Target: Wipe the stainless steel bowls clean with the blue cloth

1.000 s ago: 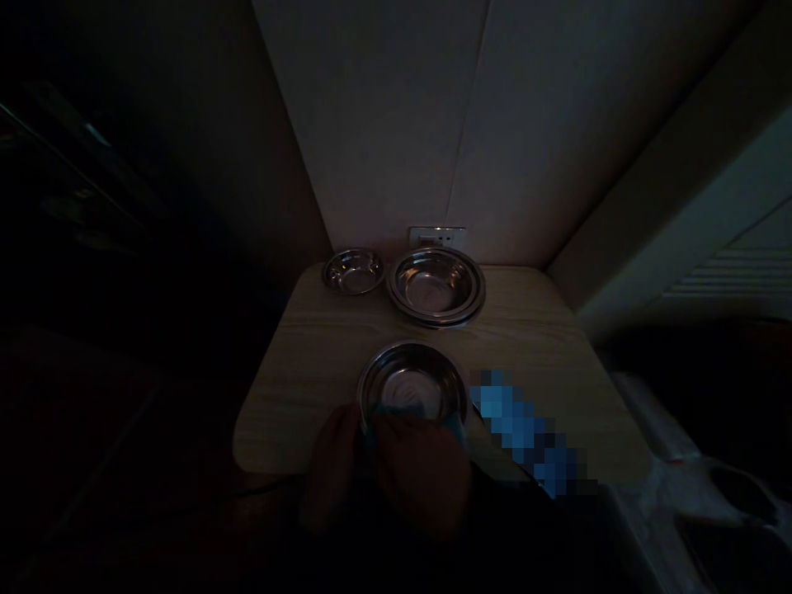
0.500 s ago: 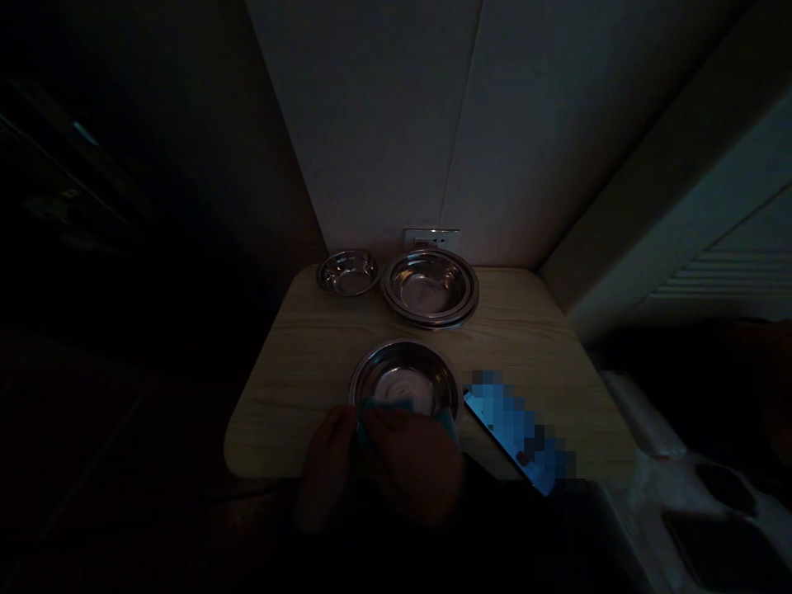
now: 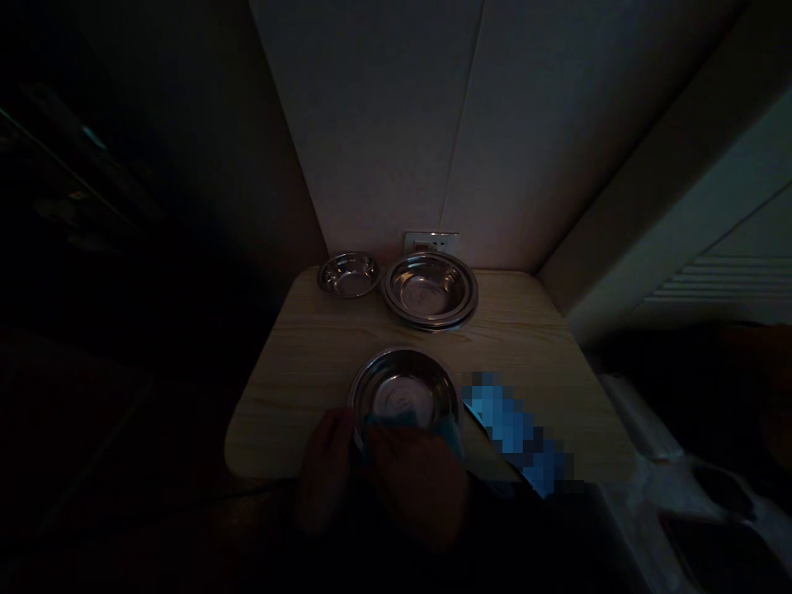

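A shiny metal bowl (image 3: 405, 396) rests at the front of a small wooden table, near me. My left hand (image 3: 327, 462) grips its rim at the left side. Inside the near side of the bowl, my right hand (image 3: 417, 483) presses a blue cloth (image 3: 449, 429) against the metal, its fingers closed over the cloth. Part of the cloth shows on both sides of the hand; the rest is covered. The scene is dark, and my fingertips are hard to make out.
Behind stand a stack of metal bowls (image 3: 430, 293) and a smaller metal bowl (image 3: 350, 276), by the wall with a socket (image 3: 431, 242). A lit phone (image 3: 511, 433), its screen blurred, lies right of the near bowl on the table (image 3: 297, 371). Dark floor lies left.
My right hand and the cloth have shifted slightly toward me along the inside of the bowl. The near bowl sits marginally lower in view. My left hand keeps to its rim.
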`<state>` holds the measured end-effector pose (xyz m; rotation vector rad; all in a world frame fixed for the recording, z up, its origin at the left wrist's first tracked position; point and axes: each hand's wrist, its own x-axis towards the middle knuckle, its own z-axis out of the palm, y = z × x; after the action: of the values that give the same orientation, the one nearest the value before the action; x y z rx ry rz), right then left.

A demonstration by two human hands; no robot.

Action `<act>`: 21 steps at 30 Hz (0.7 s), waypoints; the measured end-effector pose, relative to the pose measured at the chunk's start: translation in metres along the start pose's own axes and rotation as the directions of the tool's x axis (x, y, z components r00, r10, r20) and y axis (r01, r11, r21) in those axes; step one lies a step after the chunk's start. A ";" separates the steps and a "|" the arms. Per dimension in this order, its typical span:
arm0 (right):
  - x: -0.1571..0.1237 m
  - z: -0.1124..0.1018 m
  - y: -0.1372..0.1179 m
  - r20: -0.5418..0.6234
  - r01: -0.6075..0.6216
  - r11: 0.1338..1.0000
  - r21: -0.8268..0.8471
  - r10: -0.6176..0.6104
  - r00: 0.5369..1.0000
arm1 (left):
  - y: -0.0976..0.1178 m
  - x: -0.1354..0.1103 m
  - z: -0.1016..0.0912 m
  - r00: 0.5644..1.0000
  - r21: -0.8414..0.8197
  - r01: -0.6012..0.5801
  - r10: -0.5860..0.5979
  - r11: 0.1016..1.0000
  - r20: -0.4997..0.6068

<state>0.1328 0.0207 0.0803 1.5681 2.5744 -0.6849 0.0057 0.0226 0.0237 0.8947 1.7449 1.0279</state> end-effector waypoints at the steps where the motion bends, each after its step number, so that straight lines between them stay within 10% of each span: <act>1: 0.004 0.003 -0.004 -0.018 -0.010 1.000 0.009 0.010 1.000 | 0.001 0.000 -0.001 1.000 0.004 -0.009 0.009 1.000 0.001; 12: -0.016 0.017 0.021 -0.117 0.166 0.984 -0.061 -0.172 0.978 | 0.000 -0.001 -0.003 1.000 0.042 -0.005 0.005 0.999 0.000; 21: 0.008 0.048 -0.017 -0.293 -0.025 1.000 -0.015 0.020 0.956 | 0.003 0.000 -0.006 0.999 0.071 -0.029 0.031 0.997 -0.025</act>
<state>0.1060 0.0019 0.0407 1.8137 2.7480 -0.4534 0.0010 0.0220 0.0277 0.9582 1.8037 1.0064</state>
